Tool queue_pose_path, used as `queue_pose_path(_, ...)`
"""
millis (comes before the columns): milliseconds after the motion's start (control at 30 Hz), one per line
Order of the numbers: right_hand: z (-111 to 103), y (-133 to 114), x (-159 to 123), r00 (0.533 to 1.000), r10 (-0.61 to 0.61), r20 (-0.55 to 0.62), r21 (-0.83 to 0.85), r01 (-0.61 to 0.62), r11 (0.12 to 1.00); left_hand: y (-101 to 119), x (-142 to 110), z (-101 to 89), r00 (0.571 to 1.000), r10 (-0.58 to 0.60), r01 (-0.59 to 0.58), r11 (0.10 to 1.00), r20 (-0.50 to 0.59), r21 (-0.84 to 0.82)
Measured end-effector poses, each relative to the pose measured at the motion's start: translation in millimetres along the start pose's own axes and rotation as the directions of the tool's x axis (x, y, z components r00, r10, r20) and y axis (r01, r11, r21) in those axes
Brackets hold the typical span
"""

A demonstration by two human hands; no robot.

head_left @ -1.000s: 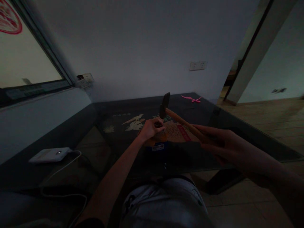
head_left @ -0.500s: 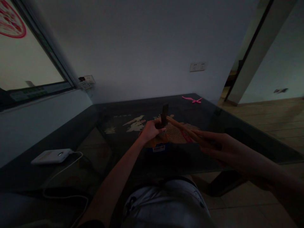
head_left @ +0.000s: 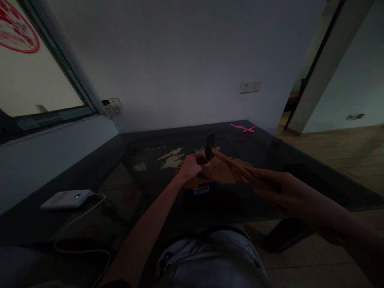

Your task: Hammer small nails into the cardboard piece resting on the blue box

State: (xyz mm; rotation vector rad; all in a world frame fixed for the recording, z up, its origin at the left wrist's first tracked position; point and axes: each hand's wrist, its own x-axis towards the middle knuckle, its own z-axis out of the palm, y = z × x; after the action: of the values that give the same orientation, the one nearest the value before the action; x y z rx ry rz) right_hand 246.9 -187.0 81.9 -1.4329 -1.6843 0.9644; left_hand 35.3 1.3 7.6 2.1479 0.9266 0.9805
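Observation:
My right hand is closed round the wooden handle of a hammer. Its dark metal head stands just above my left hand. My left hand is pinched on something small that I cannot make out, pressed against an orange-brown board with a red stripe and a blue label at its near edge. The board lies on a dark glass table.
A white device with a white cable lies on the table's left end. A pink ribbon lies at the far corner. The wall behind carries sockets. A window is at the left, a doorway at the right.
The hammer head has come down from its raised position to just above my left hand. My left hand has stayed on the board.

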Motion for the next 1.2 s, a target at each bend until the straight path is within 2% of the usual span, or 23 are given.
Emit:
queue_pose_path(167,-1.7,-1.9,-1.5,0.998,-0.022,-0.055,0.027,0.023,0.999,1.4,0.5,0.1,0.999,0.041,-0.041,0.999,-0.028,0.002)
queue_pose_path(367,-0.3,2.6,2.7,1.0,-0.019,-0.008,0.022,0.019,1.0,4.3,-0.1,-0.8,1.0,-0.019,0.019,1.0,0.003,0.005)
queue_pose_path(533,-2.5,-1.7,-2.0,1.0,0.011,-0.012,0.042,-0.011,0.999,-0.8,0.6,0.3,0.999,0.037,-0.037,0.999,-0.024,0.011)
queue_pose_path(733,0.4,2.9,0.6,1.0,-0.01,0.001,0.008,0.01,1.0,1.0,0.0,-0.7,1.0,-0.002,0.002,1.0,-0.004,0.011)
queue_pose_path(867,-1.9,0.8,-2.1,0.999,0.027,-0.018,0.036,-0.027,0.999,-2.4,1.1,0.7,1.0,0.012,-0.012,1.0,-0.006,0.027)
queue_pose_path(1133,-1.0,-1.9,1.3,0.996,0.062,0.069,-0.017,-0.061,0.998,1.9,0.2,-0.9,1.0,-0.027,0.027,0.999,0.012,0.021)
queue_pose_path(1200,-1.2,-0.4,0.6,0.996,0.07,0.06,-0.016,-0.069,0.997,2.8,-0.3,-1.2,1.0,-0.025,0.025,0.999,0.01,0.036)
